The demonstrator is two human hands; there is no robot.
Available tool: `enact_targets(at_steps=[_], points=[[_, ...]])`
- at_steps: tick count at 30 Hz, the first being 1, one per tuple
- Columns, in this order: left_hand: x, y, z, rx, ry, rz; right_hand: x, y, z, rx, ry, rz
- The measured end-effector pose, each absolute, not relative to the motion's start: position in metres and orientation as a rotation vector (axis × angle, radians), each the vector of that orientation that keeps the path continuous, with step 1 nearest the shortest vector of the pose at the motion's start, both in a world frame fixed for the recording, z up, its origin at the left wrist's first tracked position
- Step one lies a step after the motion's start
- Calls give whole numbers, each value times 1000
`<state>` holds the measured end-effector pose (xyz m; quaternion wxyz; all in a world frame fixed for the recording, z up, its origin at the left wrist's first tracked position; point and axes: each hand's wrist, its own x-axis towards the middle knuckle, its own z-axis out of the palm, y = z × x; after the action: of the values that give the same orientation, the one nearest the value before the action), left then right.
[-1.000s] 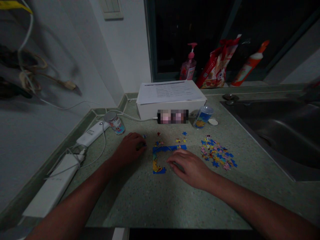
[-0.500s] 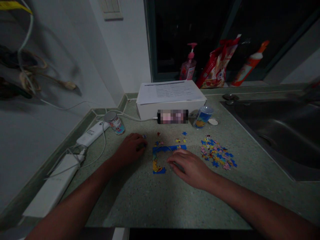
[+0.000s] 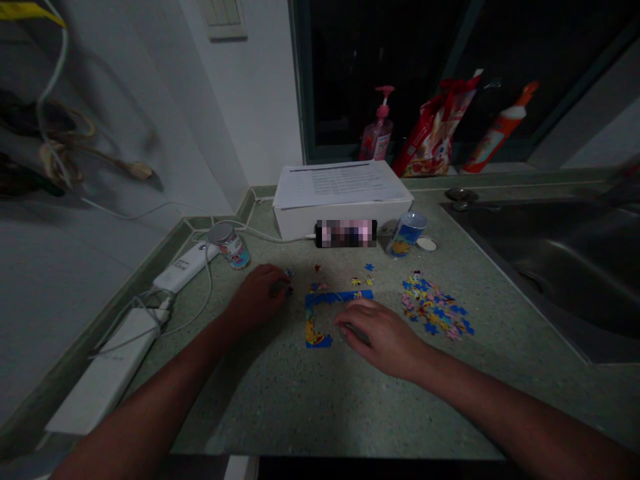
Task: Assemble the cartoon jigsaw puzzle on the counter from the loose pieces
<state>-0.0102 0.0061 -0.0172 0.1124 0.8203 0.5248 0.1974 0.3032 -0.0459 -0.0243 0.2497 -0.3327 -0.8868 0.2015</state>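
Note:
A partly joined blue jigsaw frame (image 3: pixel 320 310) lies on the speckled green counter (image 3: pixel 310 393). My right hand (image 3: pixel 380 333) rests palm down over the frame's right side, fingers curled and pressing on it. My left hand (image 3: pixel 260 293) sits just left of the frame, fingers curled on a small dark piece. A few loose pieces (image 3: pixel 357 280) lie beyond the frame. A heap of loose puzzle pieces (image 3: pixel 435 310) lies to the right of my right hand.
A white box (image 3: pixel 340 200) with a printed sheet stands behind, with a small blue tin (image 3: pixel 406 233) and its lid (image 3: pixel 427 244) beside it. A capped tin (image 3: pixel 230 245) and white power strips (image 3: pixel 115 360) with cables lie left. A steel sink (image 3: pixel 560 260) is at the right.
Almost nothing moved; my left hand's fingers shifted slightly on the small piece.

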Motion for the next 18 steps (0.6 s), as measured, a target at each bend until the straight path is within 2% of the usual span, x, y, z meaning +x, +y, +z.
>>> enact_targets(at_steps=[7,18], points=[[-15,9,-14,2271,1813,725,303,-46,-25,-890,-2406,538],[-11,7,-9,2275,1842,659,304,-46,-24,-902,-2424,550]])
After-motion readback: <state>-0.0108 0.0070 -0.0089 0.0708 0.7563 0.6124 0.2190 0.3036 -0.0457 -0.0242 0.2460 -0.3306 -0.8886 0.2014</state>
